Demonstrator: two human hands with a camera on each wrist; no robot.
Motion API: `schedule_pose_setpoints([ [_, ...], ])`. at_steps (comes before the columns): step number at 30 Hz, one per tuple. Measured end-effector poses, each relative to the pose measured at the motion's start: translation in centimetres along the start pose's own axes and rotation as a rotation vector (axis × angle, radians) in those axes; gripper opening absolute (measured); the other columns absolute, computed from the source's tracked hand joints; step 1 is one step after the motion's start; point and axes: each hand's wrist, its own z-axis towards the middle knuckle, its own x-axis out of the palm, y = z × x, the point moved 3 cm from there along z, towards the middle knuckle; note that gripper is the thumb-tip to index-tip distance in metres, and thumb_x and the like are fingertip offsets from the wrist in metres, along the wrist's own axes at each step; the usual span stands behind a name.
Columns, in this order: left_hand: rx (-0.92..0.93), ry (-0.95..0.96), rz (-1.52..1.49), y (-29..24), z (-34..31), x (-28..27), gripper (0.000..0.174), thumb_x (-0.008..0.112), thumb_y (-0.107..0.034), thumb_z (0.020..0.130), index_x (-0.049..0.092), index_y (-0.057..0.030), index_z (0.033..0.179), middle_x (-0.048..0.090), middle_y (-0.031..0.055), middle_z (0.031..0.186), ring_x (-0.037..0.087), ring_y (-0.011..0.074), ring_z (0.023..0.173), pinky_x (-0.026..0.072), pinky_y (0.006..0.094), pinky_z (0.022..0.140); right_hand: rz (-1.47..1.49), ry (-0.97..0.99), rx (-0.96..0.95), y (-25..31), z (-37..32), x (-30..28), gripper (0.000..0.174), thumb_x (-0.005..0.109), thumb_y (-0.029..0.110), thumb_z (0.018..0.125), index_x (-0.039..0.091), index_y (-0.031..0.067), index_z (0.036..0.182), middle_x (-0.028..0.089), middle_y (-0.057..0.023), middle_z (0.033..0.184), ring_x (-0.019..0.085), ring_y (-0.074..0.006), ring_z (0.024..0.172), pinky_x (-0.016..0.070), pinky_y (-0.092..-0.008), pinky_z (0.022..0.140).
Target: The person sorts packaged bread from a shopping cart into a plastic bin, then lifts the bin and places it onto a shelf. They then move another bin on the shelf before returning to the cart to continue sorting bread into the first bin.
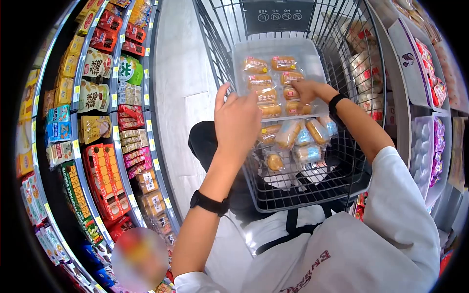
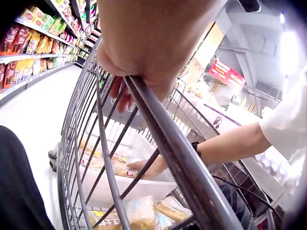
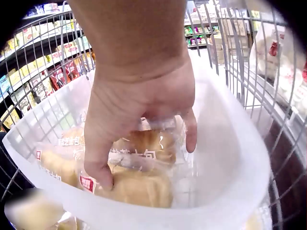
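In the head view, a frosted plastic bin (image 1: 312, 53) stands inside a shopping cart (image 1: 215, 44), holding two columns of wrapped bread rolls (image 1: 256, 80). My right hand (image 1: 305, 90) reaches into the bin's right column. From the right wrist, that hand (image 3: 139, 105) has its thumb against a wrapped bread roll (image 3: 144, 189) and a finger down at the far side; the middle fingers are hidden. My left hand (image 1: 237, 119) lies over the cart's left side. The left wrist view shows this hand (image 2: 139, 72) resting on the cart's rim (image 2: 177, 153), fingers hanging loosely inside and holding nothing.
More wrapped breads (image 1: 308, 154) lie in the cart below the bin. Snack shelves (image 1: 105, 122) line the left, across a strip of pale floor (image 1: 176, 73). Display bins of packaged goods (image 1: 425, 68) stand close along the right side.
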Motion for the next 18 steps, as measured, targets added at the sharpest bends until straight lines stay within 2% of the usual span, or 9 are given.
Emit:
schedule_pose_setpoints([
  [4, 0.014, -0.022, 0.007, 0.0, 0.0, 0.1, 0.005, 0.065, -0.006, 0.075, 0.064, -0.0030, 0.080, 0.063, 0.0108, 0.067, 0.062, 0.0248, 0.076, 0.0364, 0.0421, 0.110, 0.026, 0.012, -0.020, -0.4, -0.4, 1.0, 0.115, 0.093, 0.044, 0.050, 0.039, 0.0020, 0.142, 0.058, -0.0251, 0.131, 0.058, -0.0409, 0.119, 0.0486, -0.0430, 0.098],
  [6, -0.001, -0.012, 0.030, 0.1, 0.1, 0.0, 0.006, 0.065, -0.006, 0.076, 0.065, -0.0032, 0.081, 0.064, 0.0108, 0.067, 0.063, 0.0246, 0.077, 0.0364, 0.0419, 0.110, 0.082, -0.113, -0.114, 0.8, -1.4, 1.5, 0.116, 0.092, 0.044, 0.053, 0.034, 0.0060, 0.145, 0.053, -0.0253, 0.136, 0.058, -0.0418, 0.119, 0.0488, -0.0447, 0.097],
  [7, 0.012, -0.048, 0.025, 0.1, -0.2, 0.0, 0.006, 0.064, -0.005, 0.076, 0.067, -0.0035, 0.081, 0.064, 0.0103, 0.066, 0.062, 0.0249, 0.073, 0.0374, 0.0423, 0.109, 0.057, -0.129, -0.094, 1.4, -1.8, 1.2, 0.112, 0.089, 0.044, 0.060, 0.029, 0.0102, 0.148, 0.047, -0.0247, 0.143, 0.057, -0.0430, 0.120, 0.0488, -0.0471, 0.097],
  [9, 0.040, -0.137, -0.011, 0.0, -0.3, -0.1, 0.006, 0.064, -0.004, 0.077, 0.067, -0.0032, 0.081, 0.063, 0.0106, 0.063, 0.061, 0.0255, 0.068, 0.0388, 0.0429, 0.108, 0.022, -0.180, -0.083, 2.8, -2.9, 0.9, 0.107, 0.087, 0.044, 0.063, 0.030, 0.0112, 0.148, 0.043, -0.0242, 0.145, 0.057, -0.0437, 0.120, 0.0490, -0.0475, 0.097],
  [11, 0.038, -0.110, 0.019, 0.1, -0.3, 0.0, 0.006, 0.064, -0.004, 0.077, 0.067, -0.0032, 0.081, 0.062, 0.0107, 0.061, 0.061, 0.0256, 0.068, 0.0388, 0.0428, 0.108, -0.003, -0.222, -0.060, 3.0, -3.5, 1.4, 0.102, 0.085, 0.044, 0.067, 0.031, 0.0122, 0.147, 0.039, -0.0238, 0.148, 0.056, -0.0444, 0.119, 0.0492, -0.0480, 0.098],
  [13, 0.047, -0.074, 0.048, 0.0, -0.5, 0.1, 0.005, 0.064, -0.004, 0.076, 0.067, -0.0031, 0.081, 0.061, 0.0107, 0.060, 0.061, 0.0256, 0.068, 0.0389, 0.0428, 0.108, 0.004, -0.374, -0.234, 3.1, -3.8, 1.9, 0.092, 0.080, 0.045, 0.074, 0.032, 0.0136, 0.147, 0.027, -0.0225, 0.155, 0.054, -0.0468, 0.120, 0.0497, -0.0480, 0.099],
  [14, 0.046, -0.090, 0.037, 0.0, -0.4, 0.1, 0.005, 0.065, -0.004, 0.076, 0.067, -0.0034, 0.081, 0.061, 0.0108, 0.060, 0.061, 0.0256, 0.068, 0.0390, 0.0425, 0.108, 0.005, -0.375, -0.228, 2.8, -3.9, 2.1, 0.092, 0.080, 0.045, 0.074, 0.032, 0.0136, 0.147, 0.027, -0.0225, 0.155, 0.054, -0.0468, 0.120, 0.0497, -0.0480, 0.099],
  [16, 0.042, -0.108, 0.026, 0.1, -0.2, 0.0, 0.006, 0.065, -0.005, 0.076, 0.067, -0.0036, 0.081, 0.061, 0.0109, 0.061, 0.061, 0.0255, 0.068, 0.0390, 0.0423, 0.108, -0.056, -0.386, -0.208, 3.6, -4.5, 1.3, 0.089, 0.081, 0.044, 0.074, 0.036, 0.0132, 0.145, 0.019, -0.0208, 0.158, 0.050, -0.0475, 0.125, 0.0497, -0.0475, 0.100],
  [18, 0.037, -0.108, 0.006, 0.2, -0.3, 0.0, 0.007, 0.066, -0.005, 0.076, 0.068, -0.0036, 0.082, 0.062, 0.0109, 0.062, 0.061, 0.0254, 0.068, 0.0393, 0.0417, 0.108, -0.003, -0.391, -0.236, 3.8, -5.1, 0.8, 0.088, 0.082, 0.044, 0.073, 0.039, 0.0132, 0.143, 0.019, -0.0203, 0.159, 0.049, -0.0475, 0.127, 0.0489, -0.0483, 0.101],
])
